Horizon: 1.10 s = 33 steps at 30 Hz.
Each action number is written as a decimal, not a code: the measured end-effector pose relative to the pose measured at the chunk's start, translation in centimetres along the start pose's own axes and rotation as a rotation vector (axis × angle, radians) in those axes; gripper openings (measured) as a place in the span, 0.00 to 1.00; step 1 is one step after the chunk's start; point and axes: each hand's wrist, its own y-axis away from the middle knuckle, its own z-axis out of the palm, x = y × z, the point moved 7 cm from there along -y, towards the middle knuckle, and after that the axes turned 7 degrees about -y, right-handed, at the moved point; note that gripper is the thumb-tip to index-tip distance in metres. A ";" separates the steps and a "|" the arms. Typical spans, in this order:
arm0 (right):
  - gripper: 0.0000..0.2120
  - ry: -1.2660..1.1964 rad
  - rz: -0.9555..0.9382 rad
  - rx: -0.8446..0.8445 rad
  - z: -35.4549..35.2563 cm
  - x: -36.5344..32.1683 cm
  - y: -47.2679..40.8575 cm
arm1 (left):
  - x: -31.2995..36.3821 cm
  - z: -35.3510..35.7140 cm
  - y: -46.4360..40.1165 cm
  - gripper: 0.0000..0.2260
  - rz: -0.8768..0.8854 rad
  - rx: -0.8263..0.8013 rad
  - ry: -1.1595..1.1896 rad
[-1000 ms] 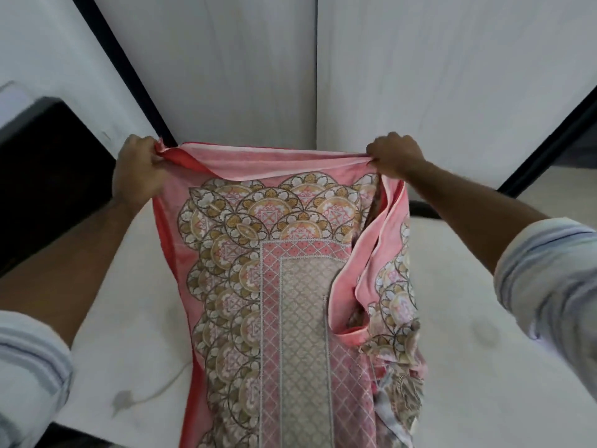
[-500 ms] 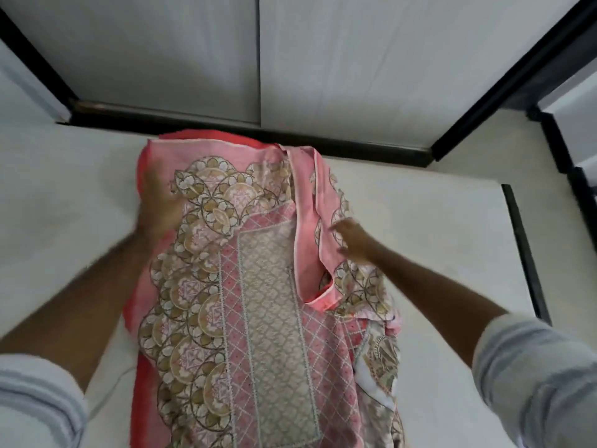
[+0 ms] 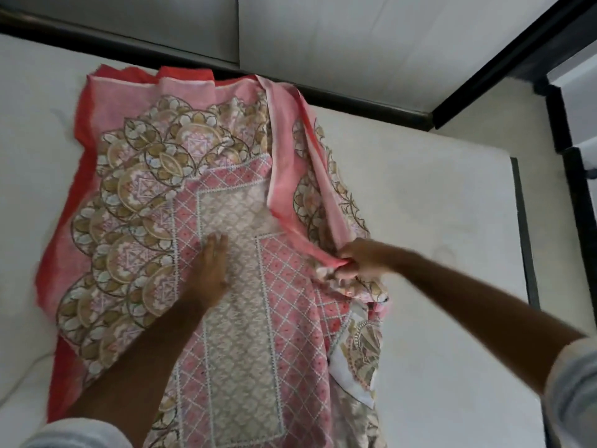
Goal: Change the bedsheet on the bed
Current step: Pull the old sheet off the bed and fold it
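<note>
Head view: the folded pink patterned bedsheet (image 3: 232,253), held up in the air a second ago, now lies on the bare mattress (image 3: 436,221), so unfolding can likely begin. The left hand (image 3: 210,266) presses flat, fingers straight, on its centre; the right hand (image 3: 355,263), at three o'clock from it, grips a folded edge. A dark bed frame (image 3: 323,92) at twelve o'clock borders the sheet's top edge
</note>
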 end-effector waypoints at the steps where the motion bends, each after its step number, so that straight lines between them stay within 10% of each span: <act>1: 0.11 0.022 -0.020 -0.017 -2.0 2.0 1.4 | -0.1 0.1 -0.4 0.53 -0.017 -0.001 -0.025; 7: 0.21 0.404 0.412 0.452 -21.4 24.1 7.3 | 1.0 0.8 -1.9 0.38 -0.159 -0.003 -0.267; 14: 0.20 -0.392 0.232 1.047 -21.4 33.2 3.3 | 4.8 -0.2 -2.1 0.30 -0.382 -0.038 -0.472; 16: 0.33 -0.578 0.197 1.166 -17.1 33.0 2.4 | 7.7 -1.1 -2.6 0.31 -0.346 0.072 -0.429; 19: 0.46 -0.928 0.341 1.113 -8.6 33.6 1.2 | 17.6 -1.4 -3.7 0.24 -0.081 0.313 -0.332; 22: 0.47 -1.239 0.332 0.882 2.6 33.2 -1.1 | 25.7 2.8 -5.0 0.23 0.087 0.215 -0.369; 28: 0.25 -1.289 0.203 0.541 16.6 22.9 0.9 | 26.4 7.2 -6.3 0.24 -0.021 0.088 -0.403; 33: 0.06 -1.373 0.150 0.612 16.8 27.5 2.4 | 24.9 5.8 -3.2 0.28 -0.041 0.154 -0.529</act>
